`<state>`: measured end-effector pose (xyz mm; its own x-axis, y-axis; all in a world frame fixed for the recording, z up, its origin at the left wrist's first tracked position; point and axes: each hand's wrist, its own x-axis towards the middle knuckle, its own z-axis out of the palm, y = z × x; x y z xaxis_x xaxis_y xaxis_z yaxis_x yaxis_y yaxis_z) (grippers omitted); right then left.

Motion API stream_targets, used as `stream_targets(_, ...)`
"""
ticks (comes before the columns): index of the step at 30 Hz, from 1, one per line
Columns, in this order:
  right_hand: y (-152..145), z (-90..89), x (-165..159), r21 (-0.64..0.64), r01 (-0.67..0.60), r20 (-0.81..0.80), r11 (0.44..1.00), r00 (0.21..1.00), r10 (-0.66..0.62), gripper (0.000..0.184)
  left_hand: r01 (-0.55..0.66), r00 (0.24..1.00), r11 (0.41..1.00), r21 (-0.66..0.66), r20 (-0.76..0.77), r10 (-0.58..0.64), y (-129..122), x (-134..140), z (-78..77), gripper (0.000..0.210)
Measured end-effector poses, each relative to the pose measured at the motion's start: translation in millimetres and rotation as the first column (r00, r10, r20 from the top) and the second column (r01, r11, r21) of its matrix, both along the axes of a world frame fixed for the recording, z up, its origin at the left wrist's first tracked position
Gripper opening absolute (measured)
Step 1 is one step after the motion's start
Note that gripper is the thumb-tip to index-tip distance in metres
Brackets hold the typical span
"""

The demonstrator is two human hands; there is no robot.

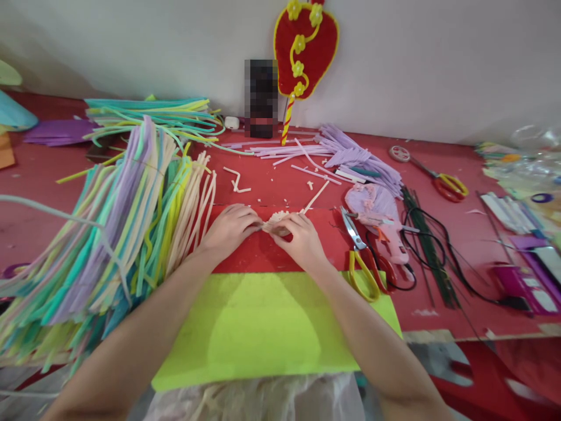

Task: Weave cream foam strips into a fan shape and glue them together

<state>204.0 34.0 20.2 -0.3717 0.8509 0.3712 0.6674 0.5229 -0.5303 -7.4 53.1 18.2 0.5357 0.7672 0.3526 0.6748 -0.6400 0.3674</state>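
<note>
Both hands meet over the red mat at the middle of the table. Pinched between the fingertips of my left hand [232, 227] and my right hand [302, 238] is a small cream piece made of pipe cleaners [277, 217], partly hidden by the fingers. From behind my right hand a loose cream pipe cleaner [316, 196] sticks out toward the back right. Beside my left forearm lies a large heap of coloured pipe cleaners [127, 199]. A yellow-green sheet [258, 327] is spread under my forearms.
Scissors [357, 242] with red and yellow handles and a pink glue gun [394, 240] lie to the right, with a black cord. A lilac fan-shaped piece [368, 202] is behind them. Against the wall stand a red fan [307, 58] and a dark, blurred-out rectangle [262, 96].
</note>
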Motion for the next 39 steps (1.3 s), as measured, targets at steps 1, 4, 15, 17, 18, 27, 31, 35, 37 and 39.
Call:
stream_targets(1,0.0,-0.6,-0.1,-0.005,0.004,-0.001,1.0,1.0,-0.004,0.008,-0.004,1.0,1.0,0.001,-0.003,0.004,-0.1,0.1,0.2,0.012)
stream_targets(4,0.2,-1.6,-0.3,-0.011,0.009,-0.01,1.0,1.0,-0.009,0.008,-0.009,1.0,1.0,0.003,-0.009,0.009,-0.6,0.2,1.0,0.011)
stream_targets(15,0.7,-0.9,0.5,-0.006,-0.001,-0.023,1.0,1.0,0.0,0.008,-0.023,0.999,0.998,0.055,-0.026,0.025,-1.0,-1.6,2.2,0.012)
stream_targets(17,1.0,-1.9,0.7,-0.005,-0.004,-0.023,1.0,1.0,0.004,0.009,-0.015,0.999,0.997,0.07,-0.031,0.017,-0.7,-1.1,2.2,0.013)
stream_targets(18,1.2,-2.4,0.7,-0.004,-0.007,-0.024,1.0,1.0,0.007,0.009,-0.009,0.999,0.997,0.079,-0.038,0.012,-0.6,-0.9,2.3,0.013)
stream_targets(27,1.4,-2.0,0.4,-0.021,-0.013,-0.032,1.0,0.999,0.012,0.011,0.015,0.998,0.993,0.121,-0.067,-0.007,-0.9,-0.4,2.7,0.012)
stream_targets(31,0.8,-0.6,0.1,-0.023,-0.013,-0.031,1.0,0.999,0.013,0.011,0.015,0.998,0.993,0.118,-0.069,-0.007,-0.9,-0.1,2.6,0.012)
stream_targets(35,0.4,-0.4,0.5,-0.021,-0.012,-0.026,1.0,1.0,0.011,0.009,0.002,0.998,0.993,0.116,-0.068,0.006,-1.3,-0.4,3.1,0.013)
stream_targets(37,0.3,0.3,1.2,-0.021,-0.015,-0.024,1.0,1.0,0.014,0.009,-0.004,0.998,0.995,0.103,-0.062,0.011,-1.4,-0.2,2.9,0.014)
stream_targets(39,-0.1,1.4,1.5,-0.024,-0.012,-0.02,1.0,1.0,0.011,0.01,-0.007,0.999,0.997,0.081,-0.048,0.011,-1.2,0.4,2.3,0.014)
